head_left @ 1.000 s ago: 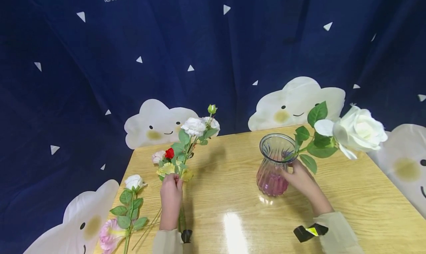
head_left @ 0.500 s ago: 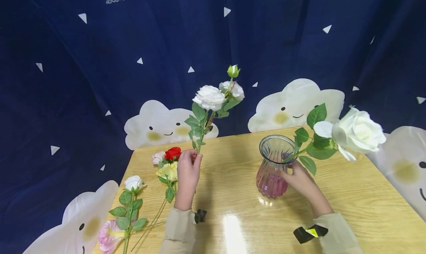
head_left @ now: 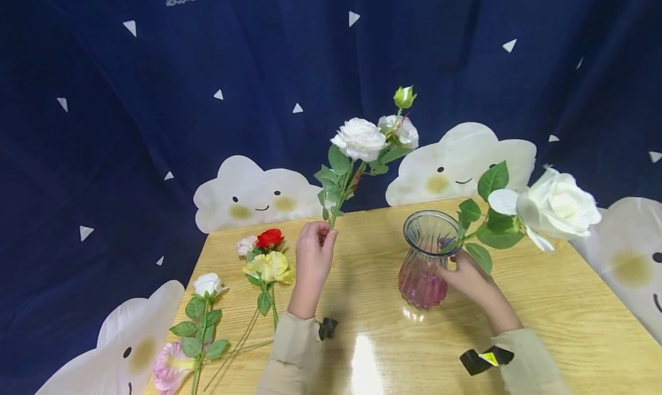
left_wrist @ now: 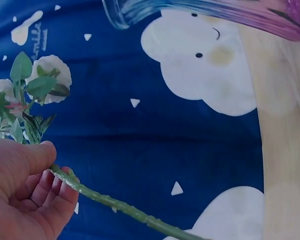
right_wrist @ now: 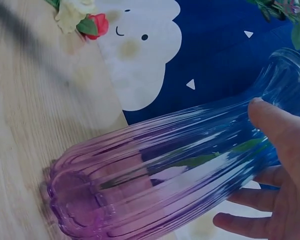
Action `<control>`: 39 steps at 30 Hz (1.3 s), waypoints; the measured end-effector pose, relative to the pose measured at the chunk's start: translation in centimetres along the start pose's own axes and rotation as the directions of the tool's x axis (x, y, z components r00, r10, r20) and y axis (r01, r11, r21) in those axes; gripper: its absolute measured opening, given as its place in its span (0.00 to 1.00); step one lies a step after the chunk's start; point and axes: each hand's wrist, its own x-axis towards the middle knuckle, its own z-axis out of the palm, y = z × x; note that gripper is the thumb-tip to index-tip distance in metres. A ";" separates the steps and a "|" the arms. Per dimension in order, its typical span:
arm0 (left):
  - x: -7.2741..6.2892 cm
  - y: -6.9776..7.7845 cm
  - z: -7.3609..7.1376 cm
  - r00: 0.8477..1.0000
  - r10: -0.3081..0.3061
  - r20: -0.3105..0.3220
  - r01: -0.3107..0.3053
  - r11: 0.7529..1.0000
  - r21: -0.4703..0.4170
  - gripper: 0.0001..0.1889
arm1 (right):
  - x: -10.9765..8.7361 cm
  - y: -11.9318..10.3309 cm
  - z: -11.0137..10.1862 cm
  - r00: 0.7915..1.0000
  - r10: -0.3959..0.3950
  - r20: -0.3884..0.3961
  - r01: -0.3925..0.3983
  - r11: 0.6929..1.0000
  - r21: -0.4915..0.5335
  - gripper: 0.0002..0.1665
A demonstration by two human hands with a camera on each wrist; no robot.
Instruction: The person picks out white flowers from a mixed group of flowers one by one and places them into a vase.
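Observation:
My left hand [head_left: 314,260] pinches the green stem [left_wrist: 115,204] of an artificial white flower spray [head_left: 358,140] between thumb and fingers. The spray has two full blooms and a green bud, held upright above the table. My right hand [head_left: 473,286] grips a ribbed glass vase [head_left: 421,280], bluish at the rim and purple-pink at the base, with the thumb and fingers on opposite sides in the right wrist view. A large white rose [head_left: 558,202] stands in the vase, leaning far to the right; part of its stem shows through the glass [right_wrist: 140,175].
On the table's left lie a red rose [head_left: 270,238], a yellow flower [head_left: 270,267], a pale pink flower [head_left: 246,245], a white rose [head_left: 208,284] and a pink lily-like flower [head_left: 172,367]. Behind the wooden table [head_left: 372,326] hangs a dark blue curtain [head_left: 331,50] with clouds.
My left hand has lifted the white spray from beside the other flowers and carried it up and to the right. The right hand and vase stay in place.

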 end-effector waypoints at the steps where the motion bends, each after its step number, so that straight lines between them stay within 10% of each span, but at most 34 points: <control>1: 0.1 0.2 0.1 1.000 0.006 0.003 -0.006 1.000 -0.006 0.05 | 0.0 0.0 -0.1 1.000 -0.013 0.000 0.013 1.000 0.009 0.41; 27: 2.1 6.2 4.0 0.997 0.077 0.013 -0.072 0.970 -0.234 0.06 | -0.3 -0.7 -0.5 1.000 -0.006 0.014 0.006 1.000 0.006 0.40; 39: 3.5 8.7 5.1 0.971 0.193 -0.143 -0.229 0.922 -0.312 0.05 | -0.2 -0.8 -0.6 0.998 0.050 0.049 -0.051 0.999 0.009 0.46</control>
